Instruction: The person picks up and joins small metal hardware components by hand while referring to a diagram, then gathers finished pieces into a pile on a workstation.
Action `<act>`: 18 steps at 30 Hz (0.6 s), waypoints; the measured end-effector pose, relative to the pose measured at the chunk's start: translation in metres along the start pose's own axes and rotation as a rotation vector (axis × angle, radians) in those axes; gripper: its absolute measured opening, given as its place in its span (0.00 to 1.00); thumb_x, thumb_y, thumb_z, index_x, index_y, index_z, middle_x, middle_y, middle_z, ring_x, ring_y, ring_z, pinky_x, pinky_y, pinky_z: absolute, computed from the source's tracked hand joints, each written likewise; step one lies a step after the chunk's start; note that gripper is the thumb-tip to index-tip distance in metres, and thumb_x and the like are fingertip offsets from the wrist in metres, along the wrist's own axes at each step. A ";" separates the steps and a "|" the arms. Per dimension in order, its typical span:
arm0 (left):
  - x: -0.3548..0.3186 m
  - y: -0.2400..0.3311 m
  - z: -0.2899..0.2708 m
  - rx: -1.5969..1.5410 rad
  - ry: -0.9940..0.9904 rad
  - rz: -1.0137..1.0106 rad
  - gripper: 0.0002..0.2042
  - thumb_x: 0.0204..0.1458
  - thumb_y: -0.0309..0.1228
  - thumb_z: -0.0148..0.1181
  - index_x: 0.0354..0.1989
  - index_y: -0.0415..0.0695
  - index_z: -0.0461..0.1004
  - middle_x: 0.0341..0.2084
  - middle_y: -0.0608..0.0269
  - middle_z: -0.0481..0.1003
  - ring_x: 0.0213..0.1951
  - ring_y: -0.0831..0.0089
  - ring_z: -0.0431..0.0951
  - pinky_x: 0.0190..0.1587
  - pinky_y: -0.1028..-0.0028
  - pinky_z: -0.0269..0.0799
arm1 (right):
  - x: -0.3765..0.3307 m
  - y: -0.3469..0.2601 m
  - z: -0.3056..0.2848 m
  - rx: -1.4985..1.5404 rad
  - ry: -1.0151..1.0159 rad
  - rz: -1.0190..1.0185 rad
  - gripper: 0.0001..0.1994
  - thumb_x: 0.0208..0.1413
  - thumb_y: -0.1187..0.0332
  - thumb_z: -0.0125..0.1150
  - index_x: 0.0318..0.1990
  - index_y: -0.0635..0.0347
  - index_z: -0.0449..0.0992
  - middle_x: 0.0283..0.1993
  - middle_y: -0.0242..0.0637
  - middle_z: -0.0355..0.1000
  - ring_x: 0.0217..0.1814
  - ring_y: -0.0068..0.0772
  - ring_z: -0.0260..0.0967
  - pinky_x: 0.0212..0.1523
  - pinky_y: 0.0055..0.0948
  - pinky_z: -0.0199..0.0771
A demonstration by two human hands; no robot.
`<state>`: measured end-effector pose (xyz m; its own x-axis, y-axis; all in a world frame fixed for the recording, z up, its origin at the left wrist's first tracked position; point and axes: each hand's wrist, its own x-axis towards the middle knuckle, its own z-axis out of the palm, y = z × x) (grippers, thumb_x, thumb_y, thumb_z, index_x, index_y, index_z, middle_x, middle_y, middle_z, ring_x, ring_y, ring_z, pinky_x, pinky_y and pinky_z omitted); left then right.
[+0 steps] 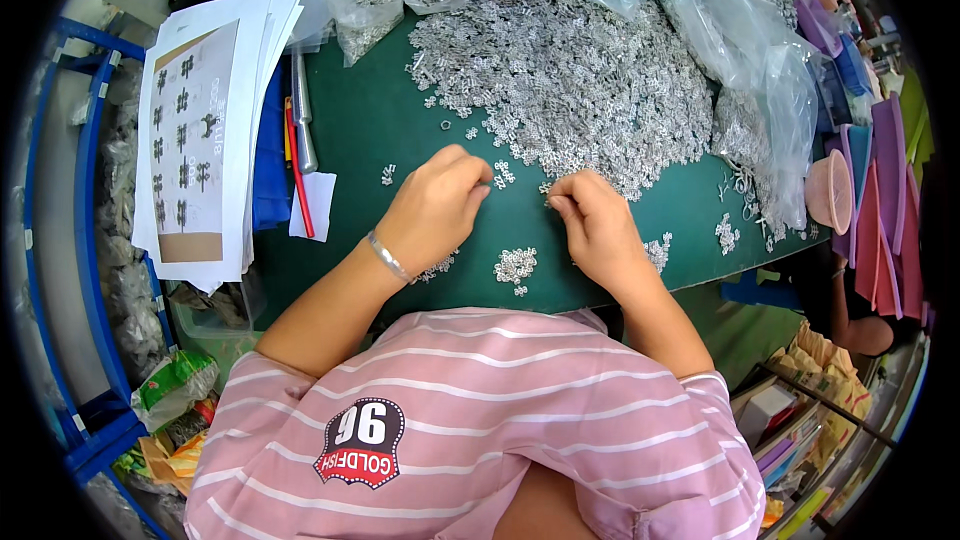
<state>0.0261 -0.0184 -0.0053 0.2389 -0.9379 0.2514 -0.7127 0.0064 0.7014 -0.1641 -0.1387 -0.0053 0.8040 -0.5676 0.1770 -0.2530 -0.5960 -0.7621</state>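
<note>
My left hand (435, 202), with a silver bangle at the wrist, is closed in a pinch beside a few small silver metal pieces (503, 175). Opposite it, my right hand (597, 225) also pinches. A tiny metal piece (545, 187) shows at its fingertips, but whether it is held I cannot make out. Beyond both hands spreads a large heap of the same small metal pieces (570, 80) on the green tabletop (360, 210). A small pile (515, 265) lies between my forearms, near the table's front edge. Other small clusters sit partly hidden beside each wrist.
Clear plastic bags (795, 120) of metal parts line the heap's far and right sides. Printed sheets (205, 130), a red pen (302, 170) and a blue rack (85, 240) stand left. Colored plastic bins (880, 190) and a pink bowl (829, 190) are right, near another person's arm (843, 310).
</note>
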 end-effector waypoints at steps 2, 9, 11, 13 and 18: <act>0.009 -0.001 0.009 0.040 -0.012 0.030 0.07 0.46 0.20 0.66 0.32 0.36 0.75 0.28 0.54 0.72 0.30 0.57 0.76 0.33 0.66 0.73 | -0.003 -0.006 -0.005 0.014 -0.031 0.035 0.03 0.53 0.78 0.59 0.35 0.63 0.72 0.32 0.45 0.70 0.37 0.51 0.71 0.39 0.42 0.72; 0.008 -0.004 0.014 0.043 -0.099 -0.007 0.07 0.45 0.20 0.66 0.32 0.37 0.75 0.29 0.53 0.73 0.31 0.55 0.76 0.34 0.64 0.74 | -0.012 -0.006 0.006 -0.173 -0.073 -0.202 0.04 0.48 0.79 0.61 0.32 0.62 0.75 0.31 0.41 0.70 0.35 0.46 0.70 0.37 0.41 0.70; 0.004 -0.007 0.010 0.008 -0.090 -0.015 0.06 0.46 0.18 0.64 0.32 0.37 0.75 0.29 0.52 0.73 0.30 0.55 0.77 0.34 0.65 0.74 | -0.009 -0.003 0.007 -0.196 -0.023 -0.220 0.05 0.47 0.79 0.62 0.32 0.61 0.75 0.31 0.40 0.70 0.35 0.46 0.70 0.37 0.41 0.69; 0.000 -0.011 0.003 -0.006 -0.071 -0.064 0.06 0.46 0.18 0.63 0.32 0.37 0.76 0.29 0.52 0.74 0.30 0.55 0.77 0.34 0.65 0.74 | -0.005 -0.001 0.000 -0.188 0.031 -0.211 0.05 0.48 0.78 0.62 0.33 0.61 0.76 0.31 0.39 0.70 0.36 0.45 0.70 0.38 0.41 0.69; 0.000 -0.009 -0.010 0.016 -0.048 -0.143 0.06 0.47 0.17 0.63 0.34 0.37 0.77 0.30 0.54 0.74 0.30 0.57 0.77 0.35 0.66 0.74 | -0.005 0.000 -0.015 -0.168 0.046 -0.154 0.07 0.46 0.81 0.61 0.34 0.61 0.77 0.32 0.38 0.71 0.36 0.45 0.70 0.38 0.40 0.69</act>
<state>0.0388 -0.0152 -0.0045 0.3073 -0.9443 0.1176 -0.6844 -0.1335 0.7167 -0.1761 -0.1449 0.0030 0.8154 -0.4862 0.3143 -0.2186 -0.7613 -0.6105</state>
